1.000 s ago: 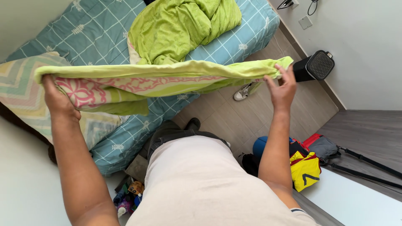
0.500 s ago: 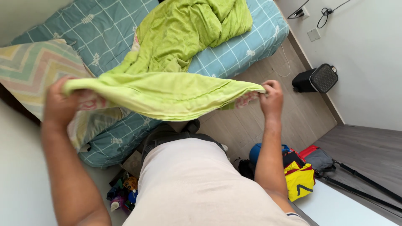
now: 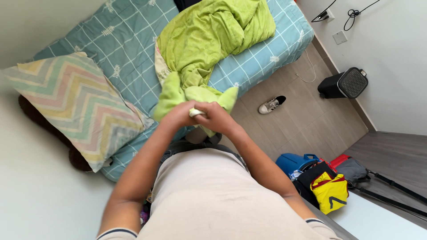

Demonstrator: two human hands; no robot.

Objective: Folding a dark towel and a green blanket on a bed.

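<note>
Bringing both hands together at waist front: left hand and right hand now touching, fingers of both closed on corners of lime-green cotton pillowcase. Second ago cloth stretched wide between parted hands; now doubled, hanging bunched just beyond fingers, over edge of teal grid-pattern bed. Judgement: first fold made. Chevron-striped pillow left of fingers; crumpled green blanket beyond.

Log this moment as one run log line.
left hand: gripping green cloth | right hand: gripping same cloth, touching left hand | cloth: bunched above bed edge | pillow: on bed
</note>
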